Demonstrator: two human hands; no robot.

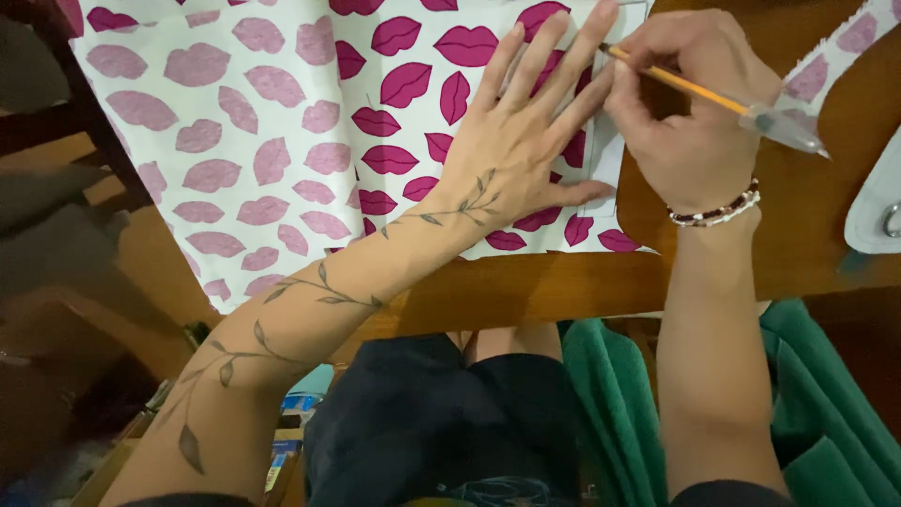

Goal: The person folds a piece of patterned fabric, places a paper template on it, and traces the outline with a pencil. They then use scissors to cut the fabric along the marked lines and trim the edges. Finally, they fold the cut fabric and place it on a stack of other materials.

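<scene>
Mostly white, the cloth (282, 122) is printed all over with lip shapes: deep magenta ones on the part under the hands, paler pink ones toward nine o'clock, where it hangs over the table edge. It covers the upper left half of the wooden table (807, 235), from the centre toward ten and twelve o'clock. On the cloth, near one o'clock from the centre, lies a white rectangular card (610, 150), partly hidden by the hands.

The left hand (521, 141) lies flat on the cloth and on the card, fingers spread wide and pointing toward one o'clock, holding nothing. A leafy vine drawing runs along its forearm. Just beside it, at two o'clock, the right hand (680, 113) is closed around a yellow pen (713, 99); the tip of the pen meets the card close to the left fingertips, and its clear cap end points toward three o'clock. A bead bracelet (718, 211) sits on the right wrist.

At three o'clock a strip of the same cloth (835, 56) crosses the table corner, with a grey-white object (878, 202) below it. At five o'clock there is green fabric (826, 404), and at six o'clock dark shorts (441, 422).
</scene>
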